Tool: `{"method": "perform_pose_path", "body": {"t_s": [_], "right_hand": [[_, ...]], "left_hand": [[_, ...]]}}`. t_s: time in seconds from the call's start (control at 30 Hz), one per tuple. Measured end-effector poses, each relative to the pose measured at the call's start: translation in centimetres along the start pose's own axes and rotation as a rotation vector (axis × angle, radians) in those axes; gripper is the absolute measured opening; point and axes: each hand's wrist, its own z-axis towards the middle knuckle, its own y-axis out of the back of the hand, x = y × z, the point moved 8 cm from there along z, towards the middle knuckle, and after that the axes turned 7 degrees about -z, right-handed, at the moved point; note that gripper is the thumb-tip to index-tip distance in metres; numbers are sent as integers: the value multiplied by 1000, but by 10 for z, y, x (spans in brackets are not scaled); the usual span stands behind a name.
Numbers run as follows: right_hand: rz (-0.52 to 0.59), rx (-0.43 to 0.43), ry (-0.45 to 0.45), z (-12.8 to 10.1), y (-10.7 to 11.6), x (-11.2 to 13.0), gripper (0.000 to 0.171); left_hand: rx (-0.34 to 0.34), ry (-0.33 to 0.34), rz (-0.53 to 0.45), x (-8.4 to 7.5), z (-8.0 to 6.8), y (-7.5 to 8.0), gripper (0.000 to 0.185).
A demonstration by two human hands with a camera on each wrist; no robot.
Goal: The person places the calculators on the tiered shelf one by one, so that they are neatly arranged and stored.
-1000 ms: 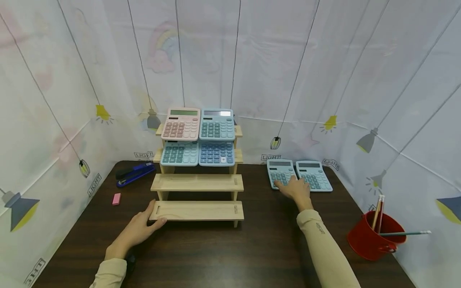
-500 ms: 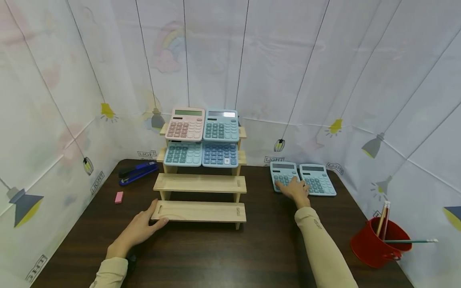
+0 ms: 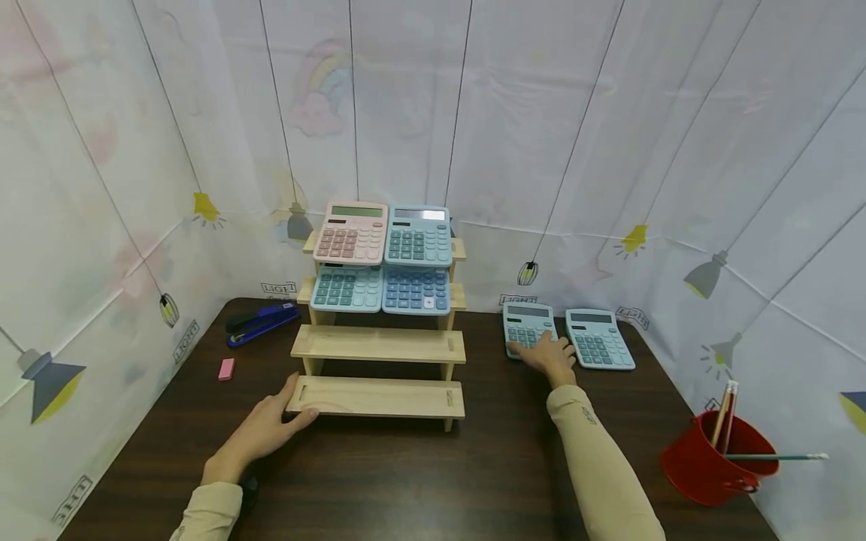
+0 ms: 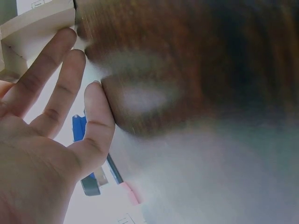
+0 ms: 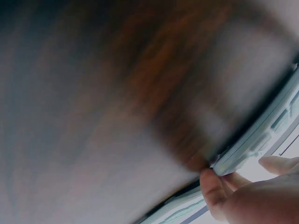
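My left hand (image 3: 265,428) grips the left end of the lowest step of a wooden tiered display rack (image 3: 379,396), thumb at its front edge and fingers along its side. In the left wrist view, the fingers of the left hand (image 4: 56,135) lie near the pale wood (image 4: 39,28). My right hand (image 3: 549,358) holds a light blue calculator (image 3: 528,315) across its lower part, at the back right of the table. Seen from the right wrist, fingertips (image 5: 212,186) press at the calculator's edge (image 5: 229,161). Beside it lies a second light blue calculator (image 3: 598,338).
A pink calculator (image 3: 352,233) and several blue ones fill the rack's upper two steps. A blue stapler (image 3: 264,325) and a pink eraser (image 3: 226,369) lie left of the rack. A red bucket (image 3: 717,460) with pencils stands at the right edge. A printed curtain (image 3: 541,135) closes the back.
The right hand and its calculator have shifted slightly left, widening the gap to the second calculator. The left hand stays on the rack. The head view has turned a little.
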Motion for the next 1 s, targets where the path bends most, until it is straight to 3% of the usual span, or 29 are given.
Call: {"method": "perform_pose_path", "body": {"t_s": [0.27, 0.6, 1.0], "right_hand": [[3, 3, -38, -3, -4, -1, 122], [-26, 5, -55, -10, 0, -1, 119], [-77, 16, -43, -24, -3, -1, 117]], "left_hand": [[32, 38, -21, -1, -3, -4, 98], [-7, -22, 18, -4, 3, -2, 98], [8, 1, 9, -2, 1, -1, 100]]}}
